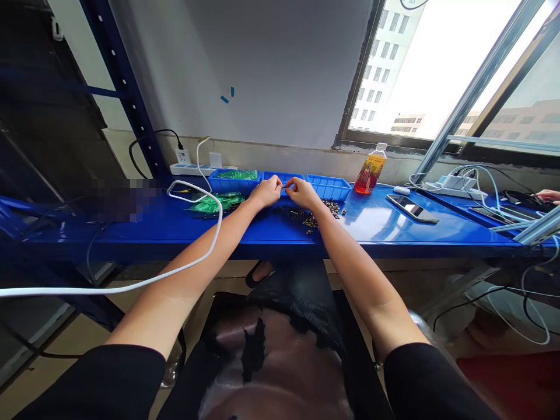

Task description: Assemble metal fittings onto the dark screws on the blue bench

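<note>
Here, bare room is left along the near edge of the blue desk (184, 230); blue bins (328, 186) line the far edge under a window. A tiny part (284, 186), too small to identify, is pinched between left hand (266, 191) and right hand (301, 192), fingertips closed, above loose dark parts (326, 209).

I see a long glossy blue metal workbench (271, 233) carrying shallow blue plastic trays (329, 187), green plastic bags (214, 202), small dark parts (326, 209), an orange drink bottle (370, 170) and a black smartphone (412, 207).
</note>
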### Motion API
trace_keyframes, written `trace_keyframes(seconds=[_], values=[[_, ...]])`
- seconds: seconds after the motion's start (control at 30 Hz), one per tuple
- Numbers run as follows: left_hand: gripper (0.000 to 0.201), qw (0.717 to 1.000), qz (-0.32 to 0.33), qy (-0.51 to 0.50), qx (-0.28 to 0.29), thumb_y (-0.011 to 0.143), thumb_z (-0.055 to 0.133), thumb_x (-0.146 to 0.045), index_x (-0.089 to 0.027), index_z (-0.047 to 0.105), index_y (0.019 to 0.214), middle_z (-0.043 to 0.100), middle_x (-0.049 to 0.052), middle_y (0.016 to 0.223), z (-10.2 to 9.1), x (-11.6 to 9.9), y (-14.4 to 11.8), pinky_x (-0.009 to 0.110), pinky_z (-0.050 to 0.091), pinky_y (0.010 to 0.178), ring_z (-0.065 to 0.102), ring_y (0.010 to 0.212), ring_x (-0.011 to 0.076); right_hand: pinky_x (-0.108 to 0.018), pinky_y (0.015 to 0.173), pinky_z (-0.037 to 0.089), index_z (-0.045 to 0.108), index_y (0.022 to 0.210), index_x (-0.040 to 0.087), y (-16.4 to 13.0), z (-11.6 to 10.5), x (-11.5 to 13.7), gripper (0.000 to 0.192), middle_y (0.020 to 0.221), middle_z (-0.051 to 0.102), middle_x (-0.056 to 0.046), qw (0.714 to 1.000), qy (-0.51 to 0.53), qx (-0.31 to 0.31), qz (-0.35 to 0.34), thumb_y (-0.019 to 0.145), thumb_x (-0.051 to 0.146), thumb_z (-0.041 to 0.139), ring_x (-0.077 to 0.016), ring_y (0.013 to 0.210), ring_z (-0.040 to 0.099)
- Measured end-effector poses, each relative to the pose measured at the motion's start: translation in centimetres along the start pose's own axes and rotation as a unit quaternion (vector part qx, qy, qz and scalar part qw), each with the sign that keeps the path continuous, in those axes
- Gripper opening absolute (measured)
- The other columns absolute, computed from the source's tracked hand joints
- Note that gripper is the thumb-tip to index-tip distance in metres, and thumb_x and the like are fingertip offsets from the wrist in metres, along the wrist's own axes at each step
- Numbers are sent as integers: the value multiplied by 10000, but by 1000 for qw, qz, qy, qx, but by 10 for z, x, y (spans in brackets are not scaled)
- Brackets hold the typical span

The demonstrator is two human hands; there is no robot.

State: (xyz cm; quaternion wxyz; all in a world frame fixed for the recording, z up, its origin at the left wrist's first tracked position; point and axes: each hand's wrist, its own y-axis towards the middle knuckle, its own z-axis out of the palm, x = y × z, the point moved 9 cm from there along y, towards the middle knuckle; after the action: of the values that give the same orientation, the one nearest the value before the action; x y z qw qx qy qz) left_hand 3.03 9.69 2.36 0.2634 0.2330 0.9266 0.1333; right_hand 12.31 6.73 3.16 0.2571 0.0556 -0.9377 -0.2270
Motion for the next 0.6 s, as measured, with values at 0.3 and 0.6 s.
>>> trace_keyframes(seconds=[0.3,0.6], values=[[244,1000,4,-9,5,866,358,-220,-177,597,887,671,62,937,1,-1,1,255,433,782,600,883,184,-227,553,328,615,825,162,2,-3,-5,159,656,580,10,1000,5,-20,10,754,186,475,-118,575,475],[226,1000,-5,8,8,853,413,-257,-169,591,960,671,71,905,1,-4,-1,252,430,716,604,857,195,-224,565,332,626,746,162,4,-5,-4,175,673,599,-10,999,-28,-37,-5,756,184,453,-122,596,471]])
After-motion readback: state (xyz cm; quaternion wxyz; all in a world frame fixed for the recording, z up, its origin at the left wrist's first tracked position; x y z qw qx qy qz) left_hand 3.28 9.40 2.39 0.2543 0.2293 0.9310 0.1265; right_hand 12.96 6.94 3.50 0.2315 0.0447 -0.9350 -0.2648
